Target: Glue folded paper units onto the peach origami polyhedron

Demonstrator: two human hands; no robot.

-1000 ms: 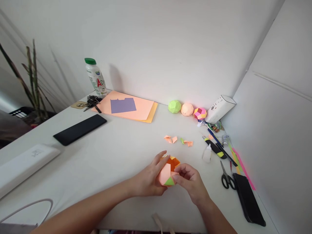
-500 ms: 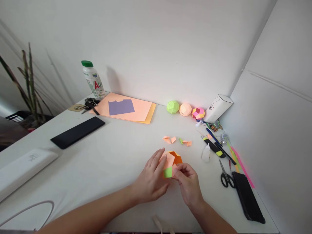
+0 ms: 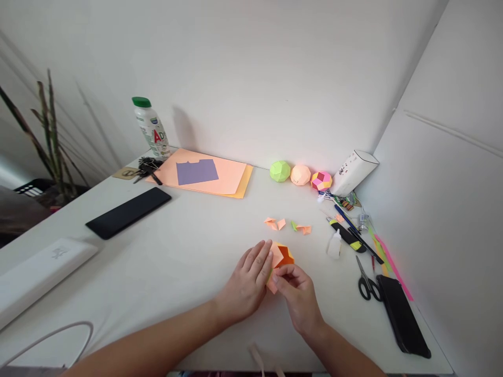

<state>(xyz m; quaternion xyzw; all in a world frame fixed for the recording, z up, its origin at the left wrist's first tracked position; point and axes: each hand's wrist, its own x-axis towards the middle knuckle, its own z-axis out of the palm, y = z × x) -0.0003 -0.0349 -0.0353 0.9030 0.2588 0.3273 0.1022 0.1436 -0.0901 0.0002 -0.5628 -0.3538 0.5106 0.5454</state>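
Stems (image 3: 50, 131) stand far left of the grip, with a white box (image 3: 43, 277) and a black slab (image 3: 129, 212) lying on the table (image 3: 184, 251) between them and the hands. Farther out on that side are a bottle (image 3: 151, 131) and, just right of it, stacked paper sheets (image 3: 231, 178).

Next comes the left hand (image 3: 245, 280), its fingers now lying close together over the left side of a half-open paper ball (image 3: 278, 254). Its thumb is out of sight, so I cannot tell how firmly it clasps. Half a second ago a green patch faced out plainly below those fingers; now only a sliver shows — the ball has turned or the hand has slid across it. The orange inside still gapes at the upper right, so the ball looks unclosed and the work seems to be at its near edge.

There a peach flap (image 3: 271, 286) pokes out, pinched between thumb and forefinger of the right hand (image 3: 301, 298), which presses close against the ball. Folded bits (image 3: 304, 229) lie just beyond the grip, and past them a green ball (image 3: 280, 171), a peach ball (image 3: 301, 175) and a pink ball (image 3: 321, 180) sit in a row, all unmoved.

Right of the grip are a glue bottle (image 3: 334, 245), a cutter (image 3: 348, 235), scissors (image 3: 365, 285) and a black case (image 3: 404, 317) — none of them touched by either hand.
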